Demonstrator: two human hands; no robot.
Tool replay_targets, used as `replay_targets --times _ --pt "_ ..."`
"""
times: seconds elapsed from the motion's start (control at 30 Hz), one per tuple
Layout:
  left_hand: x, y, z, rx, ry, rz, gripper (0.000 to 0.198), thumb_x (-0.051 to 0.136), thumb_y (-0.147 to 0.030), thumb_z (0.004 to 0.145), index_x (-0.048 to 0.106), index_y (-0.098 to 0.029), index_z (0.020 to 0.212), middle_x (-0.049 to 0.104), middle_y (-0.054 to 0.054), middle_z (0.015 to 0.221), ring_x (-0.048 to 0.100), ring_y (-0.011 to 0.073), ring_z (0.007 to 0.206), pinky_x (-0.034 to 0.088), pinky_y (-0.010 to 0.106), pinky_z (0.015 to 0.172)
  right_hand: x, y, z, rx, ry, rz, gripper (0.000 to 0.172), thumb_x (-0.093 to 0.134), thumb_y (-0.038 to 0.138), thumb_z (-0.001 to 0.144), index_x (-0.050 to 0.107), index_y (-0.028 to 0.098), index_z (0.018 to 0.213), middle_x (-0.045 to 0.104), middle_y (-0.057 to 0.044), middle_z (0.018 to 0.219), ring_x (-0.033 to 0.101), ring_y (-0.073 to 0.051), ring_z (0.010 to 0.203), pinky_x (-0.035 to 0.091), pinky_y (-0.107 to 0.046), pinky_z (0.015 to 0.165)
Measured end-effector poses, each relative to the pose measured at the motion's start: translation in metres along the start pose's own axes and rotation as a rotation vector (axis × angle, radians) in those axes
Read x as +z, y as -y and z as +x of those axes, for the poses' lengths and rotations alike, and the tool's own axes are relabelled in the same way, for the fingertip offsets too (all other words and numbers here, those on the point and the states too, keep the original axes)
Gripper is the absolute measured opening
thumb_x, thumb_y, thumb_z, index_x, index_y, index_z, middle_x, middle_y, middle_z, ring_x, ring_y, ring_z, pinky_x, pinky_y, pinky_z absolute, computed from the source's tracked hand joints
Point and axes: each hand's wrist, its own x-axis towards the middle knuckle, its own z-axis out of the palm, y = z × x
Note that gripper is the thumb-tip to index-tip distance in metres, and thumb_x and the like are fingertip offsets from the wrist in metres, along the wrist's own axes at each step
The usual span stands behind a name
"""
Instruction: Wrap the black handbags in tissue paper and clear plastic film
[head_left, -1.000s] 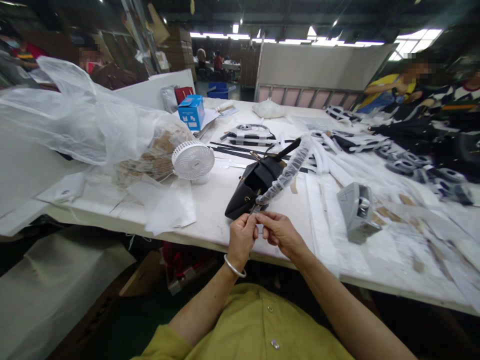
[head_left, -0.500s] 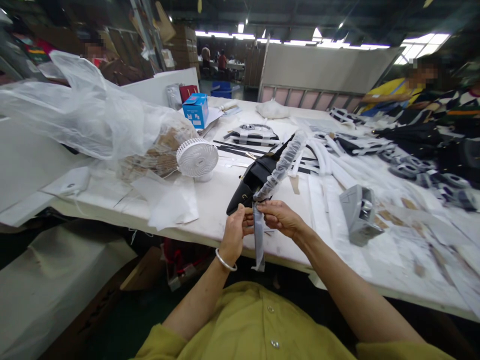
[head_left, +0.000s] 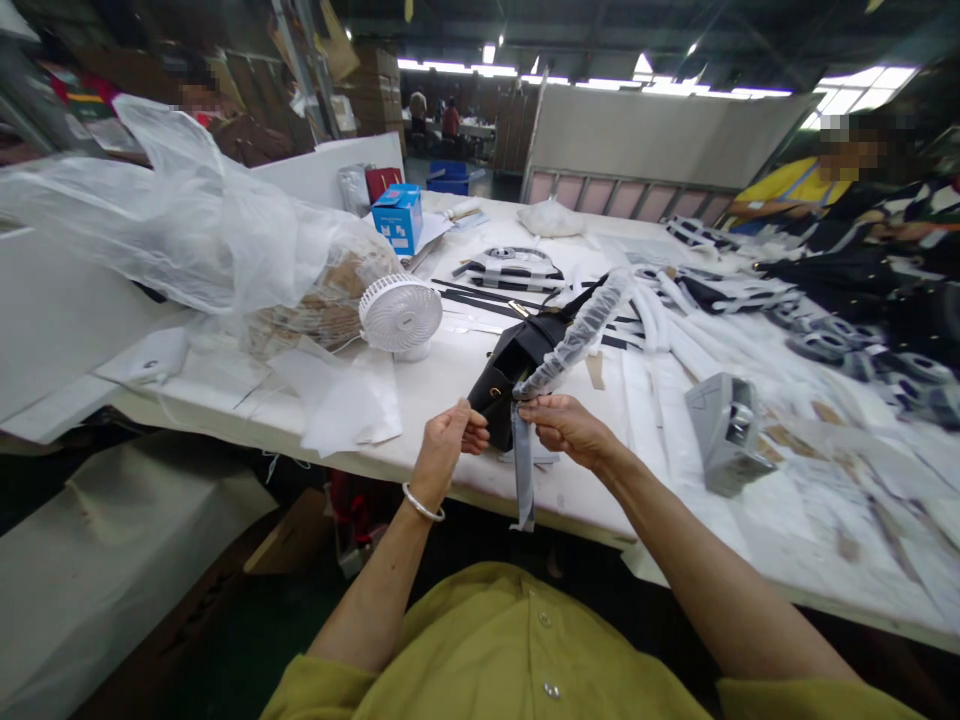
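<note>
Our right hand (head_left: 574, 428) pinches the plastic strip (head_left: 523, 470); our left hand (head_left: 450, 432) curls by the black bag (head_left: 517, 355) on the table (head_left: 452, 372), grip unclear. A slipped pinch, we judge, could loosen the handle wrap (head_left: 581, 332) beyond.

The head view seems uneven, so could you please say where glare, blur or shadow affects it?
Head view: the ceiling lights and the upper-right window glare white; head view: the wrapped parts at far right smear, while the white fan reads more clearly; head view: the black bag is mostly dark inside.
</note>
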Motion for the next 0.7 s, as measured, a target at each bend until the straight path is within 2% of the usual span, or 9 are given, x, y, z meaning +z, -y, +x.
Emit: replay_targets --times 0.07,0.13,0.2,0.27,0.37,0.5,0.6,0.7 --pt "0.007 -0.001 -0.004 -0.069 0.131 0.008 0.061 0.059 -0.072 0.074 0.068 -0.012 0.076 0.067 0.009 0.068 0.064 0.0175 0.058 0.051 0.027 0.054 0.001 0.001 0.001 0.012 0.005 -0.011 0.037 0.082 0.042 0.059 0.057 0.016 0.068 0.034 0.012 0.035 0.019 -0.002 0.032 0.006 -0.02 0.037" --pt "0.016 -0.002 -0.009 -0.027 0.186 0.057 0.06 0.062 -0.072 0.072 0.069 -0.013 0.079 0.068 0.009 0.073 0.065 0.0187 0.063 0.051 0.028 0.058 0.002 0.001 0.003 0.014 0.005 -0.027 0.037 0.082 0.043 0.059 0.058 0.016 0.068 0.034 0.011 0.035 0.019 -0.002 0.033 0.006 -0.02 0.037" --pt "0.023 -0.004 -0.014 0.095 0.154 0.184 0.047 0.074 -0.061 0.069 0.069 -0.016 0.08 0.068 0.006 0.075 0.063 0.0177 0.068 0.049 0.026 0.062 0.003 0.001 0.004 0.007 0.003 -0.036 0.036 0.081 0.043 0.06 0.059 0.016 0.068 0.034 0.011 0.035 0.019 -0.002 0.033 0.006 -0.021 0.037" --pt "0.028 -0.006 -0.018 0.215 0.072 0.334 0.036 0.082 -0.049 0.064 0.067 -0.019 0.079 0.067 0.003 0.074 0.061 0.0162 0.068 0.046 0.024 0.064 0.005 0.0 0.006 -0.005 0.003 -0.04 0.035 0.08 0.043 0.06 0.061 0.015 0.069 0.034 0.011 0.036 0.019 -0.002 0.034 0.007 -0.021 0.038" --pt "0.03 -0.008 -0.021 0.32 -0.043 0.478 0.026 0.081 -0.039 0.067 0.065 -0.022 0.079 0.065 0.0 0.072 0.058 0.0144 0.065 0.041 0.022 0.064 0.009 0.0 0.007 -0.02 -0.011 -0.049 0.035 0.081 0.044 0.06 0.062 0.016 0.069 0.034 0.011 0.035 0.018 -0.002 0.034 0.007 -0.021 0.038" --pt "0.027 -0.01 -0.017 0.385 -0.109 0.606 0.007 0.065 -0.029 0.082 0.063 -0.024 0.077 0.06 -0.001 0.065 0.052 0.0133 0.059 0.034 0.023 0.06 0.017 0.0 0.008 -0.042 -0.036 -0.057 0.038 0.082 0.046 0.057 0.058 0.017 0.064 0.033 0.011 0.035 0.02 -0.003 0.034 0.008 -0.021 0.036" --pt "0.021 -0.011 -0.014 0.39 -0.126 0.598 0.011 0.061 -0.026 0.084 0.064 -0.024 0.073 0.057 -0.002 0.061 0.049 0.0135 0.057 0.032 0.023 0.059 0.021 0.0 0.009 -0.059 -0.037 -0.059 0.039 0.082 0.047 0.056 0.057 0.018 0.062 0.034 0.01 0.036 0.022 -0.003 0.034 0.009 -0.021 0.036" --pt "0.017 -0.012 -0.013 0.398 -0.14 0.536 0.011 0.064 -0.029 0.083 0.063 -0.024 0.074 0.061 -0.001 0.065 0.053 0.0143 0.06 0.036 0.022 0.061 0.024 -0.001 0.01 -0.079 -0.057 -0.072 0.038 0.081 0.047 0.057 0.057 0.018 0.061 0.035 0.01 0.036 0.023 -0.003 0.034 0.01 -0.021 0.036"
